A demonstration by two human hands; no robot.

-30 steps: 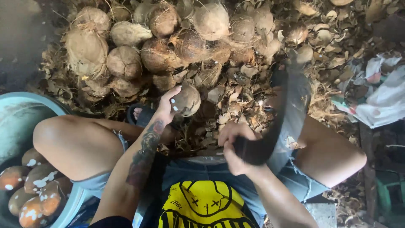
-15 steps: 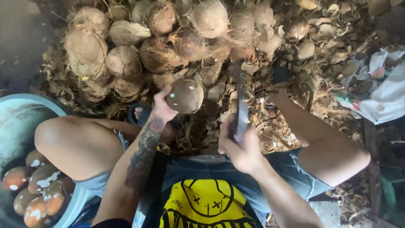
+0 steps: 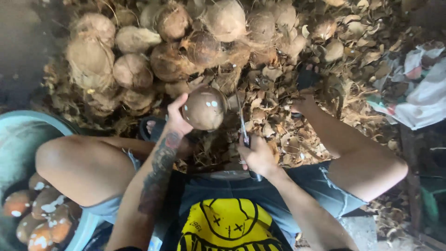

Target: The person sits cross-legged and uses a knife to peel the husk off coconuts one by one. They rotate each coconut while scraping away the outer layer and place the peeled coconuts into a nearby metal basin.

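Two hands busy: left hand (image 3: 175,116) fingers cup coconut (image 3: 204,108) clear of knees; right hand (image 3: 257,155) fist-grips knife (image 3: 242,122), blade at coconut's 3 o'clock.

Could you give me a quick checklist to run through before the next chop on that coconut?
1. Left hand grips the coconut: ok, held from its left side.
2. Right hand grips the knife: ok, blade pointing up and away.
3. Fingers clear of the blade: ok, the blade stands just right of the coconut, apart from the left hand.
4. Left foot out of the chop line: cannot tell, it lies just below the coconut.
5. Basin for the done nuts within reach: ok, beside the left knee.
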